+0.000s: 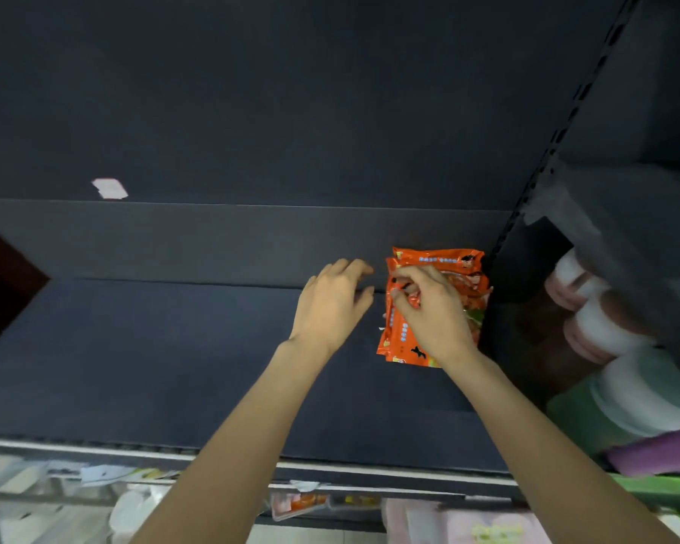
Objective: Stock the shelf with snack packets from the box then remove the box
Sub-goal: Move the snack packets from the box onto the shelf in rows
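Note:
A small stack of orange snack packets (440, 259) lies at the right end of the dark shelf (173, 347), against the slotted upright. My right hand (432, 312) rests on top of the stack, fingers pinching the edge of the top packet. My left hand (332, 304) hovers just left of the stack, fingers spread and holding nothing. The box is not in view.
A slotted shelf upright (558, 139) bounds the bay on the right; beyond it stand white and pink containers (593, 308) and green and purple goods (652, 449). A white label (110, 188) sticks to the back panel. Price tags and other goods (134, 504) sit below the shelf's front rail.

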The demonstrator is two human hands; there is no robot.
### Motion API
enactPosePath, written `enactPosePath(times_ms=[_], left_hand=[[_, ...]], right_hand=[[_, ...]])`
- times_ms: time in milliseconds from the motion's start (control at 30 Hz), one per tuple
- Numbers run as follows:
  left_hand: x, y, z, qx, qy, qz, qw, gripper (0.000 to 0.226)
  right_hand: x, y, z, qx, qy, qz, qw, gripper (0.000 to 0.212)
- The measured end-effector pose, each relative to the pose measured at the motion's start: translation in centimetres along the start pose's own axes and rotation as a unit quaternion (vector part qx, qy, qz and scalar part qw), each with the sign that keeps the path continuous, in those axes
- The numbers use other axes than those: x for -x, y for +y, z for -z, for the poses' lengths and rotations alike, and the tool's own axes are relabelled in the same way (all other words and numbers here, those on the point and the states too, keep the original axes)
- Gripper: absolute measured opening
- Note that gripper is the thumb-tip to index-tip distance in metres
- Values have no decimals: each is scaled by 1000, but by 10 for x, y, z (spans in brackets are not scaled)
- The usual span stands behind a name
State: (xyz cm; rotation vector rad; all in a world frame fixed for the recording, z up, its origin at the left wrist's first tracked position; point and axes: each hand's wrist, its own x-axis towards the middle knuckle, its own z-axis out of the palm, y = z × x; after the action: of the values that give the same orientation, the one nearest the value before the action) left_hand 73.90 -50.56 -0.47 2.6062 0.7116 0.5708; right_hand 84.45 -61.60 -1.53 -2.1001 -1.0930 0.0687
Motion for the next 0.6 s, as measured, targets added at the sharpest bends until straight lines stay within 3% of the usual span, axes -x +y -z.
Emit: enactPosePath(times_ms=[233, 433, 600], left_hand=[[74, -82, 94, 37, 49, 103, 993, 24], [177, -204, 190, 78, 103, 205, 970, 18], [272, -311, 269, 59, 92, 261, 959, 22]], right_hand=[[18, -120, -72, -58, -41, 75, 995, 28], [60, -252, -172, -83, -117, 125, 982, 26], [102, -366, -267, -89, -197, 143, 966, 25]])
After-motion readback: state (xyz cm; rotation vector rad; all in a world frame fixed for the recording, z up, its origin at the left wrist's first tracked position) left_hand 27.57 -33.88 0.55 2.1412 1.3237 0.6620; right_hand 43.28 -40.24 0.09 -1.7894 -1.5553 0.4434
